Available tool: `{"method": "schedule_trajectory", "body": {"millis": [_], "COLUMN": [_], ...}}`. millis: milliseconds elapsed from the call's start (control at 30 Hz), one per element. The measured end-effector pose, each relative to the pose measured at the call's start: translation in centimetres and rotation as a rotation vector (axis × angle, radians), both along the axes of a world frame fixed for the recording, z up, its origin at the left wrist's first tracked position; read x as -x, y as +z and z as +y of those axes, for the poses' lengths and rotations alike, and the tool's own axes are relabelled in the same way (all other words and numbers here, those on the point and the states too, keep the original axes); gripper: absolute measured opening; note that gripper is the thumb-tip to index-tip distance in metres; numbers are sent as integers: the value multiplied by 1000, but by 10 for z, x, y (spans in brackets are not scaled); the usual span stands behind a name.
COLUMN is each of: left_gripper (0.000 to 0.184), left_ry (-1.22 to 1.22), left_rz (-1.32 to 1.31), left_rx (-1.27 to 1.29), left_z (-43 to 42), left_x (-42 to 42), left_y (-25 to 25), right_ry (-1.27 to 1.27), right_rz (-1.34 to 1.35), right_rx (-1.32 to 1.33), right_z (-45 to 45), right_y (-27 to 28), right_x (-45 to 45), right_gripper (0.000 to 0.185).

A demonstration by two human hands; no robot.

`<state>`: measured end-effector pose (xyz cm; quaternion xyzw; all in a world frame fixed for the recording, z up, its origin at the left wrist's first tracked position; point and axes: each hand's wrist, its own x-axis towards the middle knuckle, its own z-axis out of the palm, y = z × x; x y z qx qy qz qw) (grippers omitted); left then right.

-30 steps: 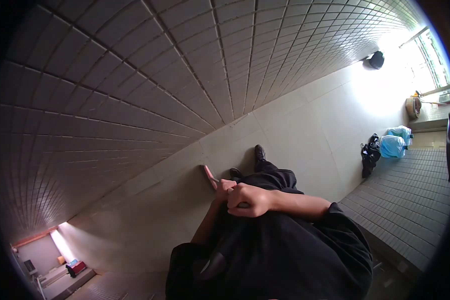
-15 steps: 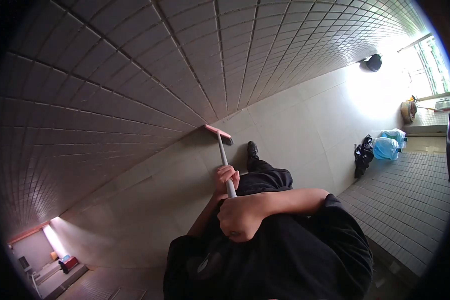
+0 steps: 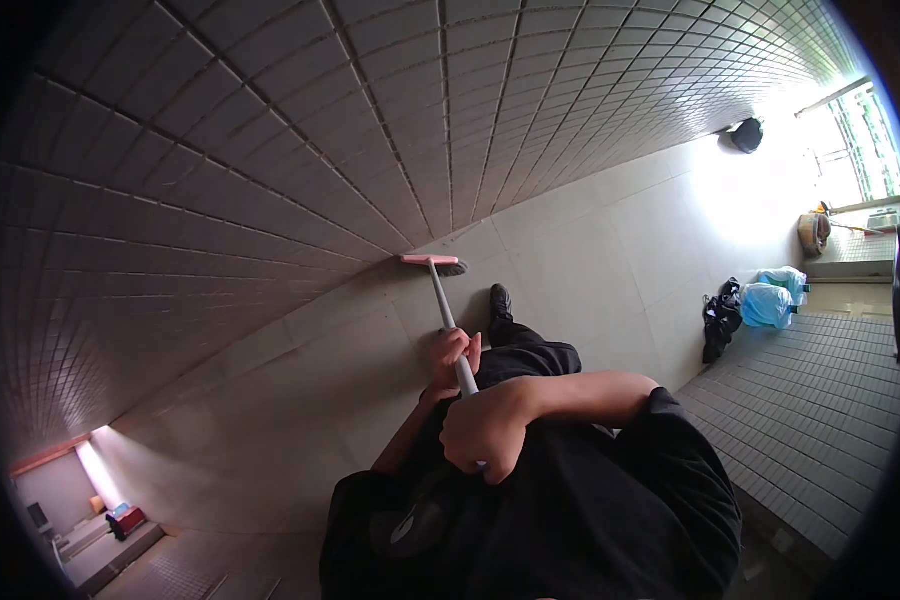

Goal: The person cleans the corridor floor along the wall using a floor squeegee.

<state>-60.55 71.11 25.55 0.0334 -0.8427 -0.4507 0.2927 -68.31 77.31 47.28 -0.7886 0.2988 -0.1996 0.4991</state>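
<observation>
A broom with a pink head [image 3: 430,260], dark bristles and a grey handle [image 3: 441,298] touches the floor near the foot of the tiled wall. My left hand [image 3: 453,354] is wrapped around the handle partway along it. Closer to my body, my right hand [image 3: 483,432] is closed over the upper part of the same handle, its fingers mostly turned from view. The handle slants between my hands and the broom head. My black shoe [image 3: 501,301] stands on the floor to the right of the broom.
A tiled wall [image 3: 370,120] runs along the pale floor [image 3: 570,250]. To the right lie a black bag [image 3: 721,320] and blue-tinted bags [image 3: 768,305] beside a tiled ledge [image 3: 800,385]. A dark round object [image 3: 746,135] and a basket [image 3: 814,234] are near the bright window.
The broom head has turned from slanting along the wall to nearly level and shifted slightly left. Both hands keep their hold on the handle, with the right wrist bent a little differently.
</observation>
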Motion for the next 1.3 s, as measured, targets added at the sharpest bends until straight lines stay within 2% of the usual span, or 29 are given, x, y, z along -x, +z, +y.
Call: {"method": "schedule_trajectory", "body": {"millis": [100,267,433,500,667,767,800,900,967,1067,1200,1300], "left_gripper": [31,31,33,32,32,32,32,33,34,35,34,33], "left_ry": [68,166,177,118,-5,61,91,223,288,20,32,-72], "left_rz": [-13,34,86,106,115,120,118,96,88,74,67,-24], "left_rx": [12,2,-23,-36,-81,-55,-44,-133,-177,-174,-49,-109], "left_z": [1,-5,-11,-12,-17,-21,-22,-22,-27,-41,-55,-69], "left_x": [-2,-3,-3,-10,-24,-36,-39,-41,-42,-50,-42,-40], "left_y": [-1,-1,2,5,33,33,33,31,36,46,52,15], "right_ry": [37,83,59,-1,-91,-368,-369,-644,-676,-744,-799,-1030], "right_rz": [41,54,-12,-59,-87,-353,-349,-494,-522,-574,-613,-606], "right_rx": [-12,-17,16,100,86,158,157,259,281,321,300,206], "right_z": [-4,-17,-21,-17,-2,4,3,0,0,2,-1,-8], "right_y": [2,-2,-7,-2,30,34,30,9,6,8,14,-26], "right_x": [3,-10,-18,-20,-20,-27,-29,-35,-39,-40,-35,-35], "right_gripper": [28,24,25,24,20,23,23,28,28,27,25,24]}}
